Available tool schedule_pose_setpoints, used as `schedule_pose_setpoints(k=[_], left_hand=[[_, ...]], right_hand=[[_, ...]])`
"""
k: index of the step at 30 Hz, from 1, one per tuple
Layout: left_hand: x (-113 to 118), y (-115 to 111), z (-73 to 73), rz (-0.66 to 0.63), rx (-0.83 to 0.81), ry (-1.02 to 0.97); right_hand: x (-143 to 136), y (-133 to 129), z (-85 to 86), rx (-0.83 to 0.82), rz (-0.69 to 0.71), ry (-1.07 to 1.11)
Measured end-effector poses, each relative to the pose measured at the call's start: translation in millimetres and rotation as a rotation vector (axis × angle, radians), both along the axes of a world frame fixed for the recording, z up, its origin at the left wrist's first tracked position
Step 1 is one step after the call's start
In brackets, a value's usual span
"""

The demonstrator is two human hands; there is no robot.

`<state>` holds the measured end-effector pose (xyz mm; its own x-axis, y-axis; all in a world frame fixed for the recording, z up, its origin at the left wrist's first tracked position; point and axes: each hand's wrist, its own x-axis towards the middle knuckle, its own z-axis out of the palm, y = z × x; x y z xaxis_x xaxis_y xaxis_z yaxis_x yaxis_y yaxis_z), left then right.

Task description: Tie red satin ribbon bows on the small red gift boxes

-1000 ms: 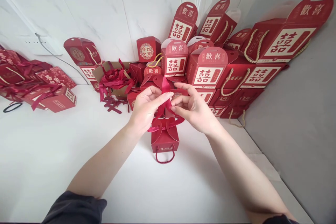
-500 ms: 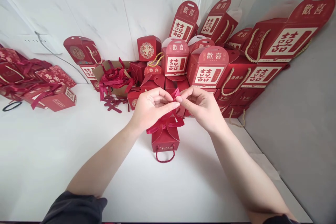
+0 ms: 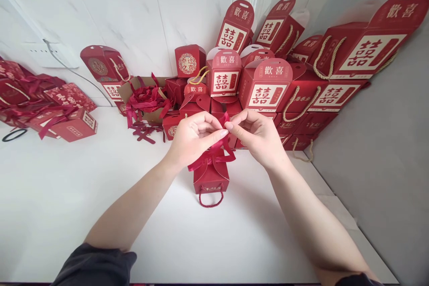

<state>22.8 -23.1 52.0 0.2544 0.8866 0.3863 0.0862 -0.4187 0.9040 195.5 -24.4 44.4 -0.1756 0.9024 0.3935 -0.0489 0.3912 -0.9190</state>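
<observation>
A small red gift box (image 3: 211, 181) stands on the white tabletop, its rope handle hanging toward me. Dark pink ribbon (image 3: 218, 145) is looped at its top, with one end raised above the box. My left hand (image 3: 198, 137) pinches that ribbon end between thumb and fingers. From the other side, my right hand (image 3: 257, 136) pinches the same end, the fingertips of both hands touching or nearly so. Part of the ribbon is hidden behind the fingers.
Red boxes with rope handles (image 3: 266, 91) are stacked behind my hands, reaching the right wall. An open carton (image 3: 125, 91) of loose ribbon stands left of them. More ribboned boxes (image 3: 78, 127) lie farther left. A cable (image 3: 77, 73) runs from the wall socket.
Both hands stay almost in place, still pinching the ribbon end. The ribbon's raised tip has shifted slightly between the fingers, and the loops on the box have moved a little.
</observation>
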Motion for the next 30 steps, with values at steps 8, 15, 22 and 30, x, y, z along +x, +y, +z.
schedule_pose_setpoints(k=[8, 15, 22, 30], left_hand=[[1, 0, -1.2, 0.012, -0.071, -0.016], [-5, 2, 1.6, -0.047, -0.058, -0.037], [-24, 34, -20.2, -0.560, -0.143, 0.028], [-44, 36, -48.5, -0.786, -0.200, 0.291]], right_hand=[[-1, 3, -2.0, 0.044, -0.023, 0.058], [2, -3, 6.0, 0.065, -0.020, -0.071], [4, -15, 41.0, 0.232, -0.129, 0.053], [5, -15, 40.7, 0.305, -0.274, 0.032]])
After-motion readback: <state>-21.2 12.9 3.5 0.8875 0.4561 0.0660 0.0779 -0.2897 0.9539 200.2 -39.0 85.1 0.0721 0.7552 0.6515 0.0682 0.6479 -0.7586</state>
